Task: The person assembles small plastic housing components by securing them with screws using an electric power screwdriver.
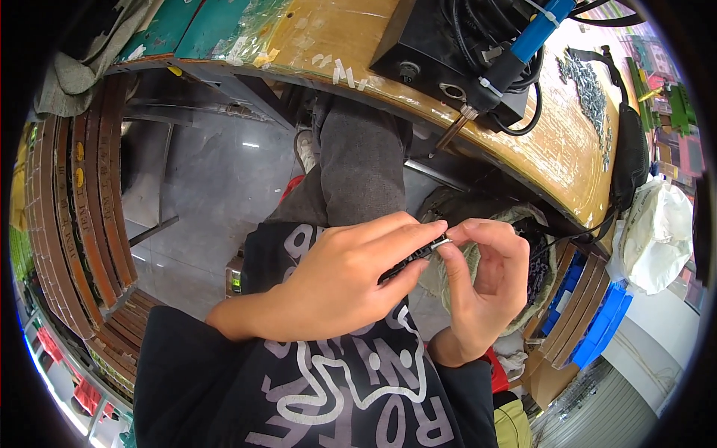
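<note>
Over my lap, my left hand (351,265) grips a small, narrow black part (407,263) between thumb and fingers. Most of that part is covered by the hand, so its exact kind cannot be made out. My right hand (487,280) meets its far right end, thumb and forefinger pinched on a tiny pale piece (445,242). The other fingers of the right hand curl loosely.
Ahead is a worn wooden workbench (314,37) with a black box (403,52), a blue-and-black electric screwdriver (515,63) and a heap of small screws (586,89). A lined basket (538,254) stands right, near blue bins (597,328). Stacked brown boards (82,201) are left.
</note>
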A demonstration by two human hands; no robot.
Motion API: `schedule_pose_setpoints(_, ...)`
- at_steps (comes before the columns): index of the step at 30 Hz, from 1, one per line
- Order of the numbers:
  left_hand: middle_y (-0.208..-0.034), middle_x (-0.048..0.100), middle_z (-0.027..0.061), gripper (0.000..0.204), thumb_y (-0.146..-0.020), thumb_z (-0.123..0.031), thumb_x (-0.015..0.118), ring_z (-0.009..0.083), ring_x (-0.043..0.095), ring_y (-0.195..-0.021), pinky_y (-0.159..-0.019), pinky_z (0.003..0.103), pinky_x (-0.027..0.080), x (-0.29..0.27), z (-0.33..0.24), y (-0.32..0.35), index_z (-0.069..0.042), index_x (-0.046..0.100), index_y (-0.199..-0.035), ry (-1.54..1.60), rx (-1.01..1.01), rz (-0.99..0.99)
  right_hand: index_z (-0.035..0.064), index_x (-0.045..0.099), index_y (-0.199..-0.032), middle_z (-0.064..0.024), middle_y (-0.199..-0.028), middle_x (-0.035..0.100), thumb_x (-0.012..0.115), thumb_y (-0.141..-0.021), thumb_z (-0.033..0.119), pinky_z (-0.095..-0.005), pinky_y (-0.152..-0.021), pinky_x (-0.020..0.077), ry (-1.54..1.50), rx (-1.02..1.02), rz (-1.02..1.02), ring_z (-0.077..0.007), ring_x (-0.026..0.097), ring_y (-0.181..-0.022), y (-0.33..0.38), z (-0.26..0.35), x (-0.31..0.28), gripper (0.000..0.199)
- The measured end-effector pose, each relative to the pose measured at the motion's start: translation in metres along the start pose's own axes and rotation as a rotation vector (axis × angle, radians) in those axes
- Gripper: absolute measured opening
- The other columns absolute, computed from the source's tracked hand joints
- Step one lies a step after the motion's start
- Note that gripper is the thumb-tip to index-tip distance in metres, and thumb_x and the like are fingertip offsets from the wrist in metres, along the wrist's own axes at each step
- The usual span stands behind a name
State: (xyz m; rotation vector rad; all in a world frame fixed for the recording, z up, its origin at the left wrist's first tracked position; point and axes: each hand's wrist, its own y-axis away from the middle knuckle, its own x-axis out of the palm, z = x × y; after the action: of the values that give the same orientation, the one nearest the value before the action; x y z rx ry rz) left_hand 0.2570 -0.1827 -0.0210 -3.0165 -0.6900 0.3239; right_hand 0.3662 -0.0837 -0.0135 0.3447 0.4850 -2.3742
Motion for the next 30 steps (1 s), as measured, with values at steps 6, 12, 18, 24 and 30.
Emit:
schedule_pose_setpoints(6, -0.079, 0.056, 0.0076, 0.039, -0.066, 0.002, 0.064, 0.0140, 0.050, -0.052, -0.044, 0.023, 0.039, 0.009, 0.005, 0.001, 0.000, 0.055, -0.105, -0.114, 0.074, -0.043, -0.0035, 0.052, -0.084, -0.0116, -0.081, 0.056, 0.062, -0.064, -0.014, -0.0250, -0.067, 0.0444, -0.025, 0.113, -0.048, -0.0171, 0.055, -0.074, 0.003, -0.002, 0.002, 0.025)
schedule_pose_setpoints(12, -0.079, 0.056, 0.0086, 0.038, -0.067, 0.002, 0.063, 0.0167, 0.053, -0.054, -0.045, 0.025, 0.042, 0.011, 0.007, -0.002, 0.001, 0.055, -0.104, -0.147, 0.065, -0.029, -0.0036, 0.052, -0.083, -0.0121, -0.081, 0.057, 0.061, -0.064, -0.014, -0.0237, -0.066, 0.0443, -0.085, 0.101, -0.098, -0.0171, 0.055, -0.073, 0.005, -0.009, 0.004, 0.023)
schedule_pose_setpoints(18, -0.078, 0.056, 0.0085, 0.035, -0.070, 0.000, 0.062, 0.0167, 0.053, -0.053, -0.045, 0.025, 0.041, 0.008, 0.007, -0.003, 0.001, 0.055, -0.103, -0.138, 0.024, -0.003, -0.0033, 0.053, -0.083, -0.0122, -0.080, 0.057, 0.062, -0.064, -0.014, -0.0238, -0.066, 0.0445, -0.046, 0.089, -0.080, -0.0168, 0.055, -0.073, 0.004, -0.010, 0.004, 0.023)
schedule_pose_setpoints(24, -0.077, 0.056, 0.0085, 0.032, -0.071, -0.002, 0.063, 0.0175, 0.053, -0.052, -0.044, 0.025, 0.041, 0.010, 0.008, -0.003, 0.001, 0.055, -0.102, -0.134, 0.039, -0.009, -0.0034, 0.052, -0.083, -0.0119, -0.078, 0.057, 0.061, -0.065, -0.014, -0.0241, -0.065, 0.0442, -0.108, 0.151, -0.078, -0.0174, 0.056, -0.071, 0.003, -0.009, 0.002, 0.023)
schedule_pose_setpoints(30, -0.075, 0.056, 0.0086, 0.031, -0.071, -0.001, 0.062, 0.0160, 0.054, -0.053, -0.045, 0.025, 0.042, 0.009, 0.012, -0.006, 0.001, 0.055, -0.101, -0.106, 0.000, 0.038, -0.0019, 0.053, -0.083, -0.0116, -0.081, 0.056, 0.063, -0.062, -0.011, -0.0249, -0.066, 0.0437, -0.015, 0.169, -0.010, -0.0174, 0.055, -0.073, 0.002, -0.013, -0.002, 0.024)
